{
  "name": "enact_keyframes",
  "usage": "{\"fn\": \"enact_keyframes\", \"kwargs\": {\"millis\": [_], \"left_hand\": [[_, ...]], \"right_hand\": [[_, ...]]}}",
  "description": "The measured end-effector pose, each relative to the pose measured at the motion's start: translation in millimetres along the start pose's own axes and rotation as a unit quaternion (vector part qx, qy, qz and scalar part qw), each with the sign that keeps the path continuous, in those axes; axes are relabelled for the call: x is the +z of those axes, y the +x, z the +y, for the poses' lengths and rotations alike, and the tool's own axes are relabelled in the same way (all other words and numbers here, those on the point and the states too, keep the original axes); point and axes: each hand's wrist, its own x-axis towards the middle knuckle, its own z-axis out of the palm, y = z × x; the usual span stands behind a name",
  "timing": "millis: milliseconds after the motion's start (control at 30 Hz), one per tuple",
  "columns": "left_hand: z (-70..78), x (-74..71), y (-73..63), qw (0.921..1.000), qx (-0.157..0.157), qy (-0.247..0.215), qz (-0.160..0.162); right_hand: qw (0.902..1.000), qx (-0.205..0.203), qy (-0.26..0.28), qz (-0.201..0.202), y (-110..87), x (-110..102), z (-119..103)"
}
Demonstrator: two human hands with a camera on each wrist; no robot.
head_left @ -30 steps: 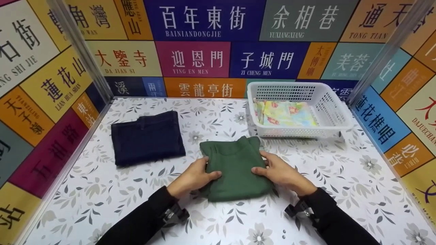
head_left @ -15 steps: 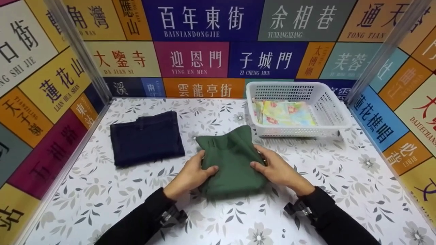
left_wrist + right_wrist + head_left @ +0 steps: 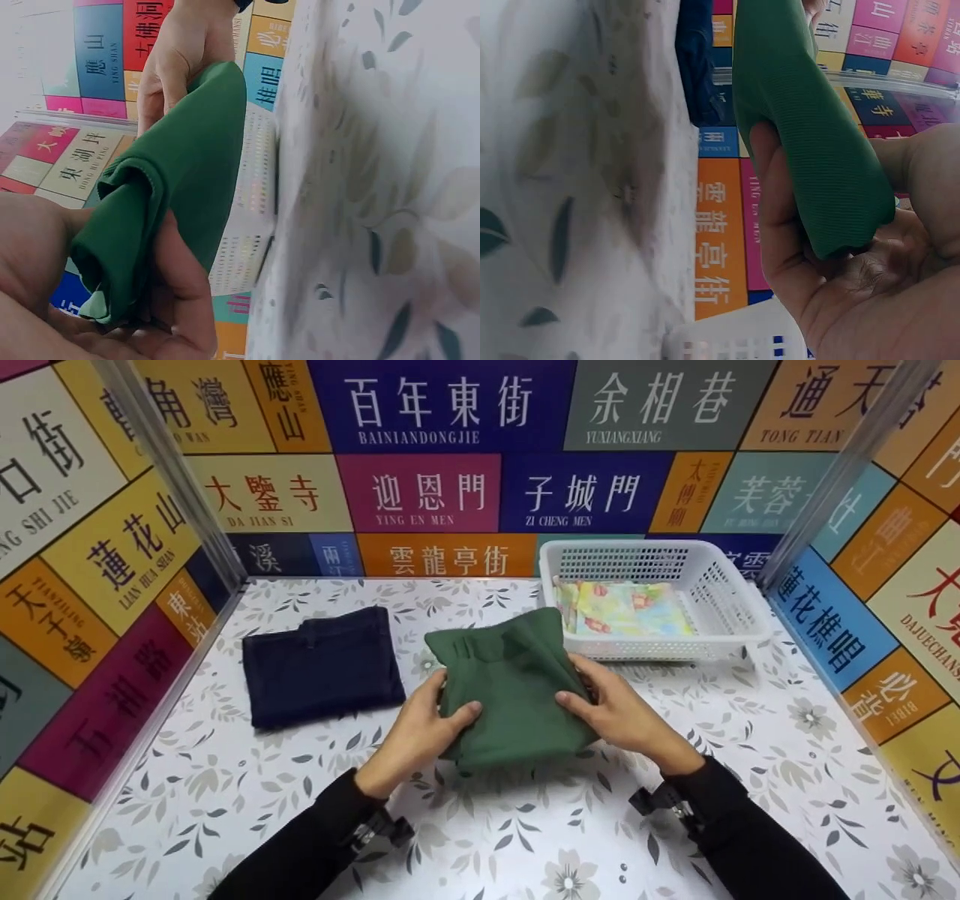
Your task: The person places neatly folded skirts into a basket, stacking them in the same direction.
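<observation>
A folded green garment [image 3: 517, 697] of ribbed cloth is held up off the table between both hands. My left hand [image 3: 431, 727] grips its left edge, thumb on top and fingers underneath. On the opposite edge my right hand [image 3: 622, 709] pinches the cloth the same way. In the left wrist view the garment [image 3: 187, 157] shows its folded layers between thumb and fingers. The right wrist view has the ribbed end of the garment [image 3: 832, 172] lying in the palm. Its far corner overlaps the front of the white basket [image 3: 667, 649] in the head view.
Folded dark blue jeans [image 3: 322, 671] lie on the table to the left. Inside the basket at the back right rests a folded yellow floral cloth [image 3: 634, 611]. Sign-printed panels [image 3: 416, 491] wall the back and sides of the floral-patterned table [image 3: 465, 847].
Both hands have lifted the green garment off the table and moved it slightly forward, its far edge rising toward the basket. The jeans and basket stay in place.
</observation>
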Motion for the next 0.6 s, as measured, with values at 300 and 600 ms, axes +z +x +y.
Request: {"fn": "enact_keyframes", "kwargs": {"millis": [300, 600], "left_hand": [[17.9, -1.2, 12.8, 0.9991, 0.013, -0.039, 0.005], [33.4, 3.1, 42.8, 0.9982, 0.017, -0.056, -0.015]], "right_hand": [[0.9994, 0.004, 0.027, 0.020, 16.6, -16, -8], [0.9981, 0.008, 0.020, 0.058, 34.9, -38, -7]]}}
